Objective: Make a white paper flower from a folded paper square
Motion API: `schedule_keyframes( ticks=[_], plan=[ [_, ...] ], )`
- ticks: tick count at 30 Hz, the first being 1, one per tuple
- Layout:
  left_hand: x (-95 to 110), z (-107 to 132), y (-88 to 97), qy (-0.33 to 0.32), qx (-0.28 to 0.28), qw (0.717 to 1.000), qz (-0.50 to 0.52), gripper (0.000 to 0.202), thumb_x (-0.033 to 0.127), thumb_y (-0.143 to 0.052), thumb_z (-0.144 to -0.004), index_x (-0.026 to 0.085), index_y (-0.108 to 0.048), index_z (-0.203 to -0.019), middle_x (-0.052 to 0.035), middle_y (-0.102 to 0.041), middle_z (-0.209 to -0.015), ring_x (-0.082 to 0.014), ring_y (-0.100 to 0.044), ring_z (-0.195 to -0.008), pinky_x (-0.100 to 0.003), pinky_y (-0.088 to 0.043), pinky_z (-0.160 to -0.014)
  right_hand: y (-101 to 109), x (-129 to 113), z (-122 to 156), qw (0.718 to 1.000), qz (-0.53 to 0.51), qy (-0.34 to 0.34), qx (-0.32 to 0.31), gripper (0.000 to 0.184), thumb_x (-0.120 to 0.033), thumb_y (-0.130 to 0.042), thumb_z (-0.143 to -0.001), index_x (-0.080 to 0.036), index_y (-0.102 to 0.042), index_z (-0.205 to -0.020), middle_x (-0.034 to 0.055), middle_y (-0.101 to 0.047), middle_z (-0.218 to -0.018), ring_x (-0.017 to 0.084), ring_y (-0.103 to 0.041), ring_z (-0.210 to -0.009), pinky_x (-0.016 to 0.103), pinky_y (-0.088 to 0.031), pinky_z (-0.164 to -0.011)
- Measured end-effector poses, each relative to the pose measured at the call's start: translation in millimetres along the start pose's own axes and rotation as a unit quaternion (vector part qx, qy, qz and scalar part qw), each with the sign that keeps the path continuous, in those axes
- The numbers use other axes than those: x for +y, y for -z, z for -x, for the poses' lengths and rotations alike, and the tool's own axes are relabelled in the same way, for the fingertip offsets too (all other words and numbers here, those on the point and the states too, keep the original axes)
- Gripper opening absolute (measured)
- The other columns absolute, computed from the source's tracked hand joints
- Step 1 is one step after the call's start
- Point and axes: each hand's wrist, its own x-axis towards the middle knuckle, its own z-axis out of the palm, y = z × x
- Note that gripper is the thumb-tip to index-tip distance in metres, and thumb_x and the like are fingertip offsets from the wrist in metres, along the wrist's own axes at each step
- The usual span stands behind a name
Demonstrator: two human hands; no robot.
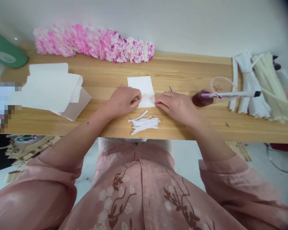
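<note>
Centrally, left hand (123, 100) and right hand (175, 105) pinching white paper sheet (142, 88) (near edge), cut paper strips (144, 123) just below the pinch.

We sit at a craft bench, a plain wooden table (182, 67) set against a bare white wall (182, 25); pink-and-white paper flowers (93, 43) line the back; stacked white sheets (50, 88), a small white sheet (142, 86), cut paper strips (144, 123), bundled white stems (252, 86) and a marker (230, 94) lie about — handiwork everywhere.

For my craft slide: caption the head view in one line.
Left hand and right hand hold a white sheet flat on a wooden table, white strips nearer the body, pink paper flowers behind.
</note>
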Motion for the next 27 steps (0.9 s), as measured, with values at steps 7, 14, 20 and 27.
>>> schedule_keyframes(
  ticks=[7,14,20,27],
  plan=[
    [0.5,-0.4,-0.1,0.001,0.002,1.000,-0.002,0.015,0.022,-0.051,-0.082,0.017,-0.065,-0.080,-0.0026,-0.064,-0.069,-0.0168,-0.055,-0.066,-0.033,-0.038,-0.073,4.7,-0.4,-4.3,1.000,-0.014,-0.017,0.020,0.025,-0.029,-0.041,-0.099,-0.020,-0.065,-0.099,0.0077,-0.068,-0.099,0.022,-0.060,-0.087,0.030,-0.035,-0.067],
    [-0.9,-0.1,-0.9,-0.003,0.003,1.000,-0.001,0.015,0.022,-0.051,-0.083,0.018,-0.065,-0.081,-0.0022,-0.064,-0.069,-0.0161,-0.054,-0.065,-0.032,-0.039,-0.074,8.2,-0.3,-1.8,0.999,0.023,0.024,-0.029,0.026,-0.028,-0.042,-0.100,-0.020,-0.065,-0.095,0.0063,-0.070,-0.097,0.021,-0.061,-0.087,0.030,-0.034,-0.065],
    [-1.0,0.1,0.0,-0.008,0.002,1.000,0.003,0.017,0.026,-0.051,-0.085,0.018,-0.066,-0.082,-0.0023,-0.065,-0.070,-0.0165,-0.055,-0.066,-0.032,-0.037,-0.071,6.3,-3.1,-4.4,0.997,0.062,0.002,-0.036,0.025,-0.025,-0.040,-0.099,-0.018,-0.064,-0.094,0.0082,-0.068,-0.094,0.021,-0.059,-0.082,0.031,-0.031,-0.061],
    [-0.1,0.7,2.7,-0.018,-0.008,1.000,0.008,0.030,0.044,-0.052,-0.089,0.018,-0.068,-0.087,-0.0023,-0.065,-0.070,-0.0169,-0.056,-0.066,-0.032,-0.036,-0.071,8.7,-3.6,-9.5,0.999,0.034,-0.014,0.000,0.026,-0.025,-0.038,-0.099,-0.019,-0.064,-0.098,0.0083,-0.068,-0.094,0.021,-0.059,-0.082,0.031,-0.032,-0.063]
  ],
)
